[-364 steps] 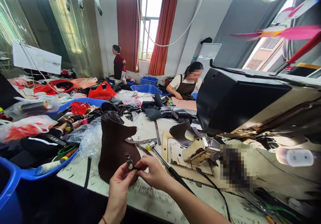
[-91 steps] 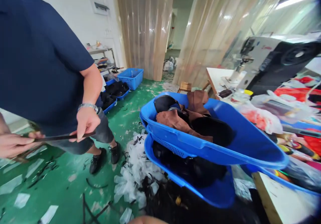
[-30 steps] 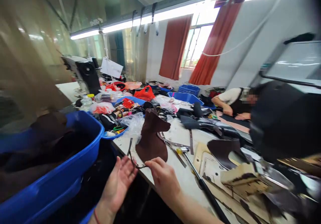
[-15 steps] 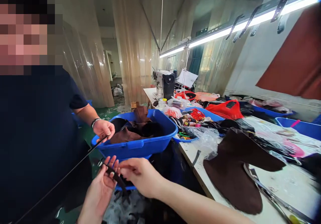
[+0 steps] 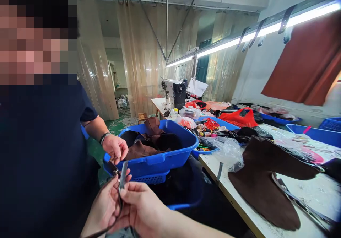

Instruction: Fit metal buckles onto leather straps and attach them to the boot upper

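Low in the middle, my left hand (image 5: 106, 200) has its fingers closed around a dark narrow strap (image 5: 113, 167), with a small shiny metal spot by the thumb. My right hand (image 5: 145, 204) pinches a flat strap end (image 5: 123, 174) between thumb and fingers; its face looks grey and points upward. The hands nearly touch, and a dark length of strap hangs below my left palm. Whether both pieces belong to one strap I cannot tell. Just beyond my fingertips is another person's hand (image 5: 115, 147), with a band on the wrist.
A blue basin (image 5: 160, 161) with brown and black pieces stands ahead. On the right, the white table (image 5: 213, 167) carries a brown boot-shaped piece (image 5: 269, 191), scissors (image 5: 298, 202) and plastic bags. A sewing machine (image 5: 177, 92) stands farther back. The other person (image 5: 39, 152) is close on the left.
My right hand now holds up a grey-faced strap end. The other person's hand has moved nearer, and the thin dark strip it held no longer shows. My view has shifted slightly.
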`<state>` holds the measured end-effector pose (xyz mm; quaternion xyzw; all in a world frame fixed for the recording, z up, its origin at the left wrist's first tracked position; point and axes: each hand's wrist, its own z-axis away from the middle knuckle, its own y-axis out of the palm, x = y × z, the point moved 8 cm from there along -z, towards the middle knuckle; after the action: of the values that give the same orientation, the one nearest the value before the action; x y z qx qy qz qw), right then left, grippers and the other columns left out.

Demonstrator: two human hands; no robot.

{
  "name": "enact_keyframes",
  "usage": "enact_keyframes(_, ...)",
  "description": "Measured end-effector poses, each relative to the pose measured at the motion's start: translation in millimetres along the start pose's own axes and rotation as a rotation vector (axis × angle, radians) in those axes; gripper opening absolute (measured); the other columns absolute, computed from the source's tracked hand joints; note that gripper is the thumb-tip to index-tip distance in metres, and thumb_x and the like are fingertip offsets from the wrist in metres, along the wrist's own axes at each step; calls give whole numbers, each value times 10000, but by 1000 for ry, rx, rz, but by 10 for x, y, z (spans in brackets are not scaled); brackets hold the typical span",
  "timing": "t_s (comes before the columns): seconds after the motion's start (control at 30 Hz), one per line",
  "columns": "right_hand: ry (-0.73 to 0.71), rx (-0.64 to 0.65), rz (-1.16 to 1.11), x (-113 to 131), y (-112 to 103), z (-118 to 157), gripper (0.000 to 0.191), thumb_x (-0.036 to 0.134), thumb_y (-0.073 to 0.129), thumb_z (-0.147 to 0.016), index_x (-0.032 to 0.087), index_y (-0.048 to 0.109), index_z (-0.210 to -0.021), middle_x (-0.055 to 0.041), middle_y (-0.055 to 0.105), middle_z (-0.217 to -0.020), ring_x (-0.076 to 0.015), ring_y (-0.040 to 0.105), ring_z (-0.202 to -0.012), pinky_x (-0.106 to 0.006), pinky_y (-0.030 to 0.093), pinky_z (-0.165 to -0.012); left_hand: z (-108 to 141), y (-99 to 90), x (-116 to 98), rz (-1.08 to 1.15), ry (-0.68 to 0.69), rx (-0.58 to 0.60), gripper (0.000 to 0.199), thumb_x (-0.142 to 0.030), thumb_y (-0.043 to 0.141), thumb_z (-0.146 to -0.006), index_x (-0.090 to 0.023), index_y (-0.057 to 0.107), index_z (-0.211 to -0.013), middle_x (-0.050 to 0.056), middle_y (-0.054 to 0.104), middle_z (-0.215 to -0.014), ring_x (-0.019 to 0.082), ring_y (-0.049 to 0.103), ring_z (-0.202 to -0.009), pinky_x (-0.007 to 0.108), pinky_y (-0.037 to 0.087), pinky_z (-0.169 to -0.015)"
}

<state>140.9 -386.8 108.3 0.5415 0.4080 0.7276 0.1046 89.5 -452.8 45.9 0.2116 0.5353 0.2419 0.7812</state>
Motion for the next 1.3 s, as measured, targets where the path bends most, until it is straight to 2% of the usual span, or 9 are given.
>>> enact_keyframes(0.07,-13,-94,100,-93,-227,1,466,519,796,-588,136,567,-720,5,586,-528,-103,533,-419,-221,408,-443,27,35,20,-60,37,63,257,-180,657,-802,-137,700,-1052,113,725,-1003,178,695,-738,218,552,-549)
enact_keyframes(0.17,-81,-300,269,-62,-524,-58,459,536,775,-565,148,552,-669,45,526,-473,-61,433,-349,-190,286,-357,89,107,63,-111,98,192,325,-195,762,-703,-149,724,-1023,33,699,-720,111,552,-473,207,473,-429)
enact_keyframes(0.23,-97,-386,345,0,-638,-76,427,519,748,-582,152,551,-672,57,516,-463,-46,383,-322,-192,240,-337,120,137,110,-134,89,258,390,-258,821,-661,-157,733,-1027,10,665,-648,110,527,-485,216,478,-454)
enact_keyframes(0.3,-87,-422,371,37,-700,-60,380,485,721,-597,154,555,-681,59,522,-460,-43,361,-312,-198,235,-333,128,126,155,-146,57,268,423,-321,847,-642,-160,744,-1019,39,706,-761,130,574,-605,233,518,-552)
enact_keyframes(0.4,-72,-410,382,23,-708,-8,291,422,667,-619,155,565,-672,47,534,-449,-53,365,-307,-201,245,-334,119,99,192,-133,35,252,468,-350,860,-629,-207,739,-1057,62,727,-1024,121,583,-687,210,499,-572)
enact_keyframes(0.5,-60,-414,355,-31,-702,28,230,374,626,-612,155,572,-658,38,535,-440,-61,380,-315,-201,286,-345,129,106,218,-121,35,266,482,-352,837,-667,-251,713,-1122,52,702,-1142,96,555,-672,192,462,-543)
enact_keyframes(1.0,-13,-428,318,-83,-707,18,133,272,556,-593,147,596,-618,-2,571,-440,-92,422,-314,-216,348,-347,192,75,284,-103,-7,247,566,-297,830,-652,-229,666,-1189,78,641,-1286,58,432,-521,232,446,-476)
enact_keyframes(1.2,-12,-416,330,-24,-698,15,121,265,552,-630,150,589,-639,-5,580,-450,-94,428,-323,-218,365,-360,197,101,259,-91,17,226,545,-301,852,-630,-226,695,-1147,82,660,-1263,49,483,-523,195,453,-486)
enact_keyframes(1.3,13,-412,347,3,-662,18,145,301,579,-648,156,583,-661,-5,590,-477,-105,461,-352,-237,409,-394,184,92,231,-81,12,201,552,-352,854,-627,-243,696,-1144,70,662,-1263,126,625,-667,235,536,-585)
